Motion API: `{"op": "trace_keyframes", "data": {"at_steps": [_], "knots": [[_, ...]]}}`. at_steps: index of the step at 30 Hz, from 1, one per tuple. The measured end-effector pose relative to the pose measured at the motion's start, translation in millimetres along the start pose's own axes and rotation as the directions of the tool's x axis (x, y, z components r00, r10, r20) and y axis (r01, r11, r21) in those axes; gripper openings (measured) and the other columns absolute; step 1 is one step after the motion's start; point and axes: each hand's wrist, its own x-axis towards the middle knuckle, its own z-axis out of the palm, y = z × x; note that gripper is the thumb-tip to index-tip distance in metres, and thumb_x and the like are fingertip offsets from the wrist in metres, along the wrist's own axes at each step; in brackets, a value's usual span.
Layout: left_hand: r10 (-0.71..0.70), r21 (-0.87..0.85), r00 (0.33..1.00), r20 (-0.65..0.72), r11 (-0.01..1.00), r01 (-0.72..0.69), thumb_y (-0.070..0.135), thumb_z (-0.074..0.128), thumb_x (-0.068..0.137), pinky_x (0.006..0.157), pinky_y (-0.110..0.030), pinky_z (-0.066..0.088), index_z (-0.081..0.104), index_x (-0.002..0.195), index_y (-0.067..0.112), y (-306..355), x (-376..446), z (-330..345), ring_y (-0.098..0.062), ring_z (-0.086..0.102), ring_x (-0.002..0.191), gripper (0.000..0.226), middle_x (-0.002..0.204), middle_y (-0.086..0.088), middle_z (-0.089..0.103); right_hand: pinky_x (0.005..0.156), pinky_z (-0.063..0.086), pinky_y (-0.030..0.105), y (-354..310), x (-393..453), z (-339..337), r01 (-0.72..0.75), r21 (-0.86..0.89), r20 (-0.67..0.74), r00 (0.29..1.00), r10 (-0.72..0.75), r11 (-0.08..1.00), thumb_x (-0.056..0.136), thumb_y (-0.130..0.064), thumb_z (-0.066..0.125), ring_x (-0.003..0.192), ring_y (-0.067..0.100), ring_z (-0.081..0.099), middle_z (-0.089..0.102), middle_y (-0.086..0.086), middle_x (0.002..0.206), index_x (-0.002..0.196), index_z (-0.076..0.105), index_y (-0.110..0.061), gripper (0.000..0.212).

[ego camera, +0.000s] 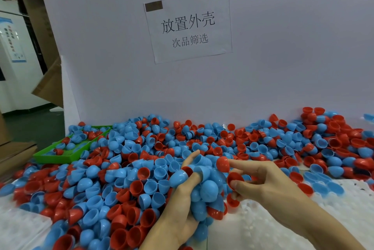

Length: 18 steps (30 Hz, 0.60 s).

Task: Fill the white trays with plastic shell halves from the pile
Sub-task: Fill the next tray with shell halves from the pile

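White partition board point(283, 57) backs the workstation, with a printed paper notice point(189, 25) taped to it. Beyond its left edge stand brown cardboard cartons point(47, 85) and a dark floor. The desk point(344, 205) is covered in white sheeting where it shows at right.

Stock: the pile point(125, 168) of blue and red plastic shell halves spreads across almost the full width of the desk, deepest at centre and left. A green tray point(50, 155) at rear left also holds some halves.

Receiving trays: a white tray point(22, 227) shows at lower left and another white tray point(253, 227) at lower centre, under the hands. Their pockets are blurred, but no seated halves are visible in either.

Hands: the left hand point(182, 195) is cupped, fingers curled around a clutch of blue shells point(204, 187) with some red among them, held above the near tray. The right hand point(269, 181) pinches a red shell half point(234, 179) between thumb and fingers; its forefinger extends to touch another red shell point(222, 163) at the top of the clutch.

Assessment: filling appears to be at an early stage. Visible pockets stand unfilled, the pile is large, and the present step is judged to be sorting a handful prior to seating.
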Motion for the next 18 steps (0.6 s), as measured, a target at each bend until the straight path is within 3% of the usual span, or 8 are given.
{"op": "trace_keyframes", "data": {"at_steps": [7,11,13,15,18], "knots": [[-0.009,0.019,0.999,0.031,1.0,0.009,0.039,0.083,0.055,0.088,-0.049,0.057,0.066,0.125,0.04,-1.2,0.0,-0.8,-0.035,0.069,0.112,0.072,0.122,-0.011,0.071,0.076,0.056,0.023,0.5,-1.5,-0.3,-0.004,-0.046,0.05,0.999,0.006,0.999,0.091,0.003,0.062,0.077,0.015,0.071,0.071,-0.006,0.086,0.125,0.062,-0.049,0.062],[-0.016,-0.001,0.999,0.046,1.0,0.016,0.035,0.086,0.057,0.078,-0.043,0.06,0.067,0.124,0.04,-0.5,1.1,-1.4,-0.033,0.071,0.108,0.07,0.12,-0.01,0.073,0.076,0.058,0.024,-0.2,-1.7,0.5,-0.013,-0.065,0.057,0.998,0.016,0.998,0.093,0.002,0.059,0.081,0.019,0.073,0.071,-0.002,0.097,0.118,0.069,-0.046,0.055],[-0.022,-0.006,0.999,0.037,1.0,0.022,0.031,0.087,0.059,0.076,-0.041,0.06,0.066,0.124,0.039,-0.9,0.6,-0.4,-0.033,0.071,0.107,0.069,0.12,-0.01,0.073,0.075,0.059,0.027,0.0,-2.1,2.0,-0.032,-0.065,0.052,0.998,0.035,0.997,0.094,0.001,0.057,0.079,0.02,0.073,0.072,-0.003,0.093,0.113,0.072,-0.043,0.05],[-0.018,-0.042,1.0,0.015,0.999,0.019,0.032,0.085,0.066,0.072,-0.04,0.061,0.066,0.126,0.037,-0.6,1.0,-0.2,-0.031,0.073,0.103,0.062,0.118,-0.011,0.073,0.075,0.06,0.031,1.5,-1.7,3.2,-0.054,-0.06,-0.026,0.998,0.052,0.997,0.094,0.0,0.058,0.076,0.019,0.073,0.073,-0.004,0.087,0.111,0.071,-0.038,0.044],[0.01,-0.123,0.999,-0.04,0.992,-0.015,0.03,0.07,0.073,0.06,-0.037,0.06,0.067,0.125,0.034,4.1,3.2,-4.8,-0.027,0.076,0.085,0.052,0.108,-0.011,0.076,0.063,0.059,0.025,3.9,2.2,-1.4,-0.062,-0.021,-0.314,0.948,0.053,0.998,0.094,-0.001,0.059,0.071,0.016,0.072,0.074,0.001,0.084,0.104,0.072,-0.026,0.029]]}}
